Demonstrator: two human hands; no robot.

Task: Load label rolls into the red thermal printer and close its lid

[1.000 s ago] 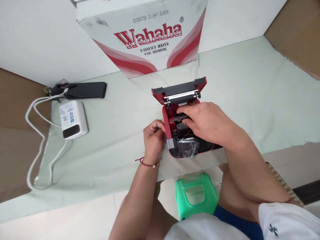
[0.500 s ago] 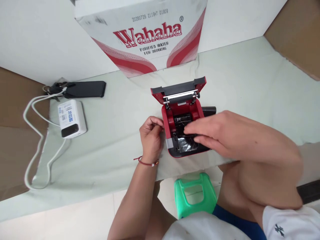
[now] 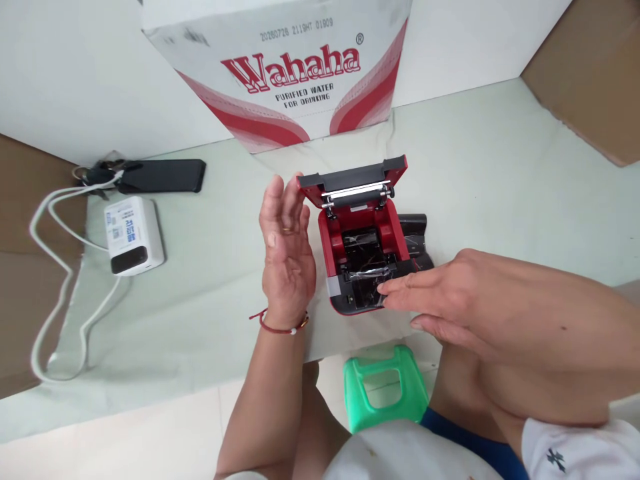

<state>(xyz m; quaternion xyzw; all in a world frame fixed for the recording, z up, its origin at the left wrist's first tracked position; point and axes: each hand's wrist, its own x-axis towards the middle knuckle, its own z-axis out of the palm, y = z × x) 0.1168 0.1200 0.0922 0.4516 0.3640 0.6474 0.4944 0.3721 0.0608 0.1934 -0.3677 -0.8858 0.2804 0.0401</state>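
A red and black device point(image 3: 327, 250) like a small printer sits on the cloth with its lid point(image 3: 350, 177) raised. Inside it lies a shiny black roll point(image 3: 361, 245), and black film point(image 3: 367, 291) stretches over the front edge. My left hand point(image 3: 287, 250) is raised at the device's left side, palm showing and fingers apart, fingertips by the lid's left corner; it holds nothing. My right hand point(image 3: 445, 297) has its fingers stretched out, fingertips resting on the film at the front. More black film point(image 3: 415, 233) lies behind the device's right side.
A Wahaha water carton point(image 3: 310, 73) stands behind the device. To the left are a black phone point(image 3: 163, 176), keys point(image 3: 100, 173) and a white box-shaped device point(image 3: 133, 237) with a white cable point(image 3: 37, 267). A green stool point(image 3: 355, 393) is below the table edge.
My left hand has moved up from the device's side to the lid's corner and opened. My right hand has slid toward the front edge. The film inside lies differently, with the roll more exposed.
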